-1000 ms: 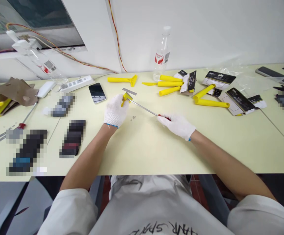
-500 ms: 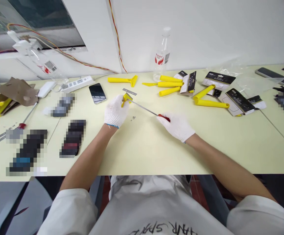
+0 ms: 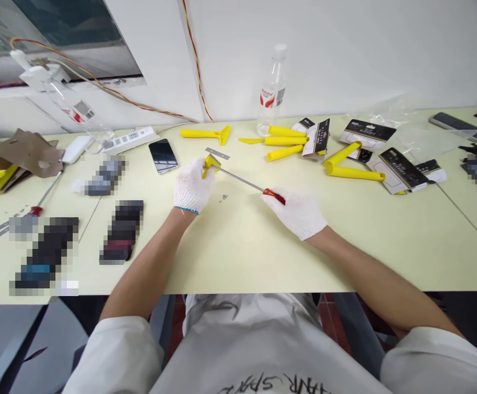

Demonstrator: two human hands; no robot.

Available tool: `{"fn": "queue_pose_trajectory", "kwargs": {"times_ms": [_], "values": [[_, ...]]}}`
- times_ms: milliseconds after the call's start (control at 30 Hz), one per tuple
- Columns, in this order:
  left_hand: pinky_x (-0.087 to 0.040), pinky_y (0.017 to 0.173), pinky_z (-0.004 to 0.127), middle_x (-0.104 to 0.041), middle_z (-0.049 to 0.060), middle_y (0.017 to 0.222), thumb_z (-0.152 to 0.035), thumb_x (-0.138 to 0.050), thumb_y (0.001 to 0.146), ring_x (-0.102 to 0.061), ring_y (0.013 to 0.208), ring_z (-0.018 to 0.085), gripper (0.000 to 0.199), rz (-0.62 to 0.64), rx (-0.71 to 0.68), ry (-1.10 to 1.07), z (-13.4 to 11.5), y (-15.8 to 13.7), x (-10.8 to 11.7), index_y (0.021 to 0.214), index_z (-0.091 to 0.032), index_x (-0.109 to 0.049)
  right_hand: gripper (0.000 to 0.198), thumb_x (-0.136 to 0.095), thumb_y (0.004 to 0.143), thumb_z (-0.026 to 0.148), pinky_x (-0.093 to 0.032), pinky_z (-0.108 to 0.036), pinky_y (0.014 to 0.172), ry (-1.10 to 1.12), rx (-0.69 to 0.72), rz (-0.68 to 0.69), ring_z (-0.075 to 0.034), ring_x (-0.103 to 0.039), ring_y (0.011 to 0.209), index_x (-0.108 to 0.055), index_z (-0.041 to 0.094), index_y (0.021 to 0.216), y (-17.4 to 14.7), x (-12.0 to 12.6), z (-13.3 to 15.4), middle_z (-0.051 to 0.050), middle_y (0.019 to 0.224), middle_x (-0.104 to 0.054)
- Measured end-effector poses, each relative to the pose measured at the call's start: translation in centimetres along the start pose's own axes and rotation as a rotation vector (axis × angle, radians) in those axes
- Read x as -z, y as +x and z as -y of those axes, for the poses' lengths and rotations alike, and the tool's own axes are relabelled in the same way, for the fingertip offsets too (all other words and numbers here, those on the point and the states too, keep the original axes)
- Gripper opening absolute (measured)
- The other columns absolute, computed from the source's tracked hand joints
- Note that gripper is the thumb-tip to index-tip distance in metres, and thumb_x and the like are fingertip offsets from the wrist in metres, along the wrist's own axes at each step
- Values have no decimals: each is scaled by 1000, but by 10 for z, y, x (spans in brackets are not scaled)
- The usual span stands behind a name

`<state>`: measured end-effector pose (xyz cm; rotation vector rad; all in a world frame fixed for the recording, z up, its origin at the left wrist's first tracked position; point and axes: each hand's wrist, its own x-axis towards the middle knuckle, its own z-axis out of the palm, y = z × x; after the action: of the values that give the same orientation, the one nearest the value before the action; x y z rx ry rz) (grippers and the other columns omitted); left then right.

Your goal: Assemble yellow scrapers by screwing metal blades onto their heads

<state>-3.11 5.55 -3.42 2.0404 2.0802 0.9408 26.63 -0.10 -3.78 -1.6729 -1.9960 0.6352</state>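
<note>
My left hand [image 3: 194,185], in a white knit glove, is closed around a yellow scraper [image 3: 210,162] whose head sticks out past the fingers. In my gloved right hand [image 3: 293,210] is the red handle of a screwdriver [image 3: 274,195]. Its long metal shaft runs left, and the tip meets the scraper's head. Just behind the scraper lies a flat metal blade [image 3: 217,154]. Several tiny screws [image 3: 224,197] sit on the table between my hands. Another yellow scraper [image 3: 205,134] lies farther back.
Yellow scraper handles with black-and-white cards [image 3: 400,171] lie at the back right. A clear bottle [image 3: 271,104] stands by the wall. To the left are a phone [image 3: 163,156], a power strip [image 3: 131,139], a second screwdriver [image 3: 36,210] and brown cardboard [image 3: 28,153].
Both hands stay almost in place, shifting very slightly left. The screwdriver's handle looks a little turned, and its tip remains at the scraper's head.
</note>
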Motion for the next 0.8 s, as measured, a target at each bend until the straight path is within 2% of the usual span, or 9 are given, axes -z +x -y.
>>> {"fn": "queue_pose_trajectory", "kwargs": {"times_ms": [133, 200, 300, 367, 467, 567, 667, 733, 800], "values": [[-55, 88, 41, -77, 8, 96, -22, -73, 108, -74, 94, 30, 7, -17, -10, -16, 1, 0, -1, 101, -25, -71, 52, -56, 115, 71, -39, -33, 55, 404, -156, 381, -18, -50, 54, -77, 24, 102, 1, 9, 3, -3, 72, -69], [-54, 86, 40, -76, 8, 95, -22, -74, 107, -73, 92, 30, 9, -16, -18, -11, 0, -1, -1, 100, -25, -70, 52, -67, 106, 78, -29, -30, 49, 548, -242, 514, -14, -35, 47, -70, 26, 104, 2, 10, 1, 4, 65, -59], [-54, 86, 40, -78, 9, 99, -21, -73, 108, -75, 95, 30, 6, -1, -18, -1, -1, -1, -1, 102, -24, -72, 45, -90, 92, 62, -36, -29, 55, 421, -204, 310, -15, -50, 55, -63, 27, 98, 3, 6, -4, 3, 71, -64], [-54, 87, 40, -79, 9, 102, -22, -72, 109, -76, 97, 31, 5, 10, -10, 5, -3, -2, 0, 104, -24, -73, 38, -89, 95, 54, -46, -33, 66, 237, -113, 97, -21, -66, 69, -64, 26, 92, 2, 1, -7, -3, 81, -74], [-54, 87, 40, -80, 10, 103, -21, -71, 109, -76, 98, 31, 5, 8, 2, 14, -4, -2, 1, 105, -23, -72, 31, -78, 105, 53, -53, -39, 79, 25, 5, -33, -29, -76, 87, -75, 24, 94, 0, -3, -7, -10, 93, -83], [-54, 87, 40, -81, 10, 104, -21, -72, 108, -77, 98, 31, 6, -3, -4, 18, -4, -2, 1, 103, -23, -70, 38, -65, 114, 55, -53, -40, 80, 33, 12, 4, -30, -76, 88, -81, 24, 98, -2, 2, -2, -11, 96, -84], [-55, 86, 41, -82, 10, 106, -23, -72, 108, -77, 99, 32, 7, -5, -23, 11, -2, -3, -1, 102, -24, -69, 55, -54, 118, 68, -44, -35, 63, 291, -116, 281, -20, -58, 62, -68, 25, 86, -1, 10, 1, -6, 74, -70], [-55, 85, 41, -81, 10, 105, -23, -71, 109, -77, 99, 32, 8, -6, -29, 13, -1, -3, -1, 102, -25, -68, 53, -67, 109, 76, -37, -32, 56, 425, -179, 405, -16, -46, 55, -62, 27, 90, 1, 12, 0, 0, 69, -62], [-55, 85, 41, -81, 10, 104, -24, -71, 109, -76, 97, 31, 10, -7, -28, 14, 0, -3, -1, 100, -25, -67, 49, -86, 95, 70, -41, -32, 60, 395, -157, 297, -18, -53, 61, -61, 28, 95, 3, 9, -4, 0, 76, -67]]}}
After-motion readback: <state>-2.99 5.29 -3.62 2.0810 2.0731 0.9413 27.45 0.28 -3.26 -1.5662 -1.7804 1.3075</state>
